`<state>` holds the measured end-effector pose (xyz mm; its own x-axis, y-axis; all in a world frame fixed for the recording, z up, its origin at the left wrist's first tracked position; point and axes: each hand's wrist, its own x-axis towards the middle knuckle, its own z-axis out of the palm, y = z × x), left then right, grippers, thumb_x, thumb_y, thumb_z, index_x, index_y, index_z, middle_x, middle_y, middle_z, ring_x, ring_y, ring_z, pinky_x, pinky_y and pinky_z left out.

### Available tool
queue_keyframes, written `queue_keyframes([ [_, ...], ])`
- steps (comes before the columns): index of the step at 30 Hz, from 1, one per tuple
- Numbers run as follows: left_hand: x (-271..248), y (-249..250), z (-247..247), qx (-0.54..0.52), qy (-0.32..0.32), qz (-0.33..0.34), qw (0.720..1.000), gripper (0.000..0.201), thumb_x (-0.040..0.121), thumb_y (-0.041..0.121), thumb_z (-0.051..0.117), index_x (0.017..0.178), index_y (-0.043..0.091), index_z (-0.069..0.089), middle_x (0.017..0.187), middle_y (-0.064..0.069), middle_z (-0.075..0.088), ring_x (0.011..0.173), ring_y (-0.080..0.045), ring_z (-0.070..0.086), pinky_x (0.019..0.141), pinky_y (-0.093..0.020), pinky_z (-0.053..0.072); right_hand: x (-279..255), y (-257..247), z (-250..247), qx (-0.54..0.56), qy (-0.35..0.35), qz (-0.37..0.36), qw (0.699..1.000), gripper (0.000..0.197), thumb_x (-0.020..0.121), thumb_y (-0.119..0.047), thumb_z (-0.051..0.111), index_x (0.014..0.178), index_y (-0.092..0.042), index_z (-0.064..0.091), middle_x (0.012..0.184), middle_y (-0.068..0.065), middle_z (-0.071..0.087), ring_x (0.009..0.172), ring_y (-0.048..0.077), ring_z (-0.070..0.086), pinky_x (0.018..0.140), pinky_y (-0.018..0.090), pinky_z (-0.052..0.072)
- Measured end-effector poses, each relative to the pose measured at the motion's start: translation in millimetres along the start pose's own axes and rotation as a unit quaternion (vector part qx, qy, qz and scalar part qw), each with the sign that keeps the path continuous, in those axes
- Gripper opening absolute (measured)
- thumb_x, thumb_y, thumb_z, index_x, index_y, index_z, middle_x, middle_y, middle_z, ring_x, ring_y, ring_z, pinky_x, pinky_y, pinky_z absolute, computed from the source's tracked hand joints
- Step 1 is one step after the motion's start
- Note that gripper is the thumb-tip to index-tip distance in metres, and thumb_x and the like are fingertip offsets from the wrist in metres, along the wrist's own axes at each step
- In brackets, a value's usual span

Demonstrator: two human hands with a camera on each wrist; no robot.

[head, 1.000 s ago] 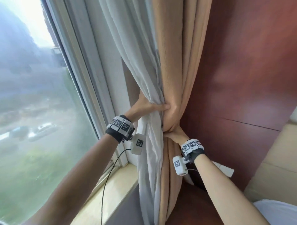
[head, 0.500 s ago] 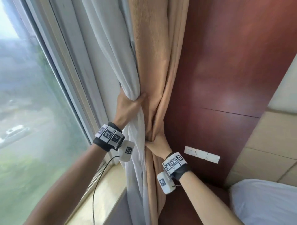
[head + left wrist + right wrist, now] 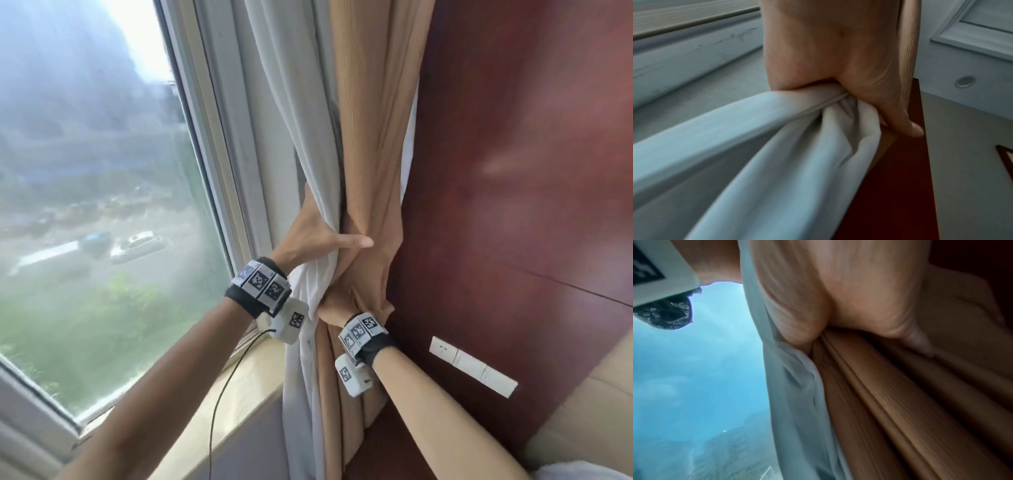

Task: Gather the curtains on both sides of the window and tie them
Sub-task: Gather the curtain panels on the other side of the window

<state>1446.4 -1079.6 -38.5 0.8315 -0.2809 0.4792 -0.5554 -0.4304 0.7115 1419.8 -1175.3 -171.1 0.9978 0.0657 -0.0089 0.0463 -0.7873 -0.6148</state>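
A white sheer curtain (image 3: pixel 291 120) and a tan curtain (image 3: pixel 370 120) hang bunched together at the right side of the window (image 3: pixel 85 205). My left hand (image 3: pixel 318 236) grips the bundle from the left, its thumb lying across the tan folds. In the left wrist view the left hand (image 3: pixel 838 78) clamps the white sheer curtain (image 3: pixel 777 146). Just below, my right hand (image 3: pixel 346 301) grips the tan curtain, its fingers hidden in the cloth. The right wrist view shows the right hand (image 3: pixel 859 308) squeezing tan curtain (image 3: pixel 900 402) pleats beside the white sheer curtain (image 3: pixel 797 386).
A dark red wood panel (image 3: pixel 513 171) stands right behind the curtains, with a white socket strip (image 3: pixel 472 366) low on it. A stone windowsill (image 3: pixel 239 394) runs below the window frame (image 3: pixel 219 137). A padded beige headboard (image 3: pixel 589 411) is at the lower right.
The head view has swung left and back again. Both hands keep their grip on the bundle, and my left thumb now reaches further across the tan folds.
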Motion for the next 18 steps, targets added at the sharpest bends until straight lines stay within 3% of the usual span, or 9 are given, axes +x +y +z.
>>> queue_keyframes([
  [2,-11,12,9,0.007,0.049,-0.02,0.999,0.085,0.063,0.049,0.093,0.131,0.014,0.055,0.115,0.005,0.066,0.106,-0.01,0.067,0.088,-0.033,0.061,-11,6,-10,0.001,-0.045,-0.019,0.999,0.045,0.102,-0.022,0.061,0.141,-0.001,0.057,0.143,0.021,0.06,0.135,0.038,0.056,0.114,0.046,0.045],
  [3,-16,14,10,0.001,0.091,-0.038,0.995,0.065,0.066,0.036,0.087,0.12,0.011,0.061,0.104,0.002,0.069,0.094,-0.014,0.07,0.078,-0.038,0.064,-12,14,-11,0.009,-0.053,-0.03,0.998,0.055,0.098,-0.029,0.066,0.146,-0.004,0.051,0.146,0.019,0.059,0.137,0.036,0.054,0.116,0.044,0.045],
  [6,-30,13,0,-0.028,0.19,-0.071,0.979,0.026,0.073,0.009,0.077,0.097,0.004,0.068,0.088,-0.01,0.073,0.08,-0.028,0.074,0.064,-0.051,0.061,-27,37,-34,0.053,-0.072,-0.077,0.993,0.116,0.079,-0.059,0.082,0.165,-0.019,0.016,0.168,0.004,0.033,0.156,0.024,0.032,0.128,0.036,0.028],
  [7,-34,16,-6,-0.028,0.206,-0.076,0.975,0.024,0.074,0.004,0.077,0.097,0.0,0.07,0.09,-0.015,0.074,0.083,-0.03,0.074,0.066,-0.051,0.062,-32,45,-45,0.073,-0.059,-0.087,0.992,0.128,0.075,-0.064,0.084,0.167,-0.021,0.007,0.172,-0.001,0.022,0.159,0.019,0.021,0.13,0.032,0.02],
  [9,-44,22,-15,-0.036,0.212,-0.087,0.973,0.018,0.076,-0.001,0.076,0.094,-0.002,0.071,0.091,-0.018,0.075,0.083,-0.024,0.076,0.065,-0.04,0.064,-41,54,-73,0.129,0.068,-0.125,0.981,0.127,0.077,-0.06,0.085,0.168,-0.022,0.006,0.171,-0.008,0.002,0.16,0.009,0.001,0.129,0.021,0.004],
  [10,-48,27,-20,-0.042,0.212,-0.097,0.972,0.015,0.078,-0.003,0.076,0.09,0.005,0.071,0.089,-0.013,0.074,0.08,-0.011,0.076,0.063,-0.029,0.063,-43,56,-87,0.172,0.149,-0.139,0.964,0.123,0.08,-0.055,0.086,0.169,-0.024,0.007,0.173,-0.004,-0.003,0.159,0.005,-0.004,0.127,0.014,0.0],
  [12,-58,35,-26,-0.053,0.208,-0.112,0.97,0.035,0.081,-0.008,0.074,0.087,0.024,0.062,0.087,0.002,0.068,0.071,0.009,0.068,0.06,-0.012,0.056,-40,51,-112,0.263,0.232,-0.16,0.923,0.122,0.082,-0.049,0.086,0.169,-0.026,0.003,0.176,0.002,-0.002,0.16,0.004,-0.002,0.123,0.008,0.0],
  [15,-72,43,-34,-0.079,0.195,-0.155,0.965,0.039,0.081,-0.007,0.076,0.101,0.023,0.06,0.094,0.007,0.067,0.083,0.001,0.066,0.065,-0.014,0.055,-15,39,-136,0.345,0.199,-0.131,0.908,0.136,0.072,-0.06,0.088,0.168,-0.032,-0.005,0.177,-0.001,-0.001,0.162,0.011,0.004,0.13,0.029,0.008],
  [18,-84,50,-38,-0.082,0.178,-0.193,0.961,0.04,0.078,-0.006,0.079,0.113,0.01,0.067,0.097,0.002,0.073,0.088,-0.011,0.071,0.069,-0.023,0.059,3,26,-164,0.385,0.127,-0.055,0.913,0.143,0.071,-0.065,0.088,0.168,-0.024,-0.009,0.175,0.0,0.013,0.16,0.016,0.021,0.13,0.033,0.019],
])
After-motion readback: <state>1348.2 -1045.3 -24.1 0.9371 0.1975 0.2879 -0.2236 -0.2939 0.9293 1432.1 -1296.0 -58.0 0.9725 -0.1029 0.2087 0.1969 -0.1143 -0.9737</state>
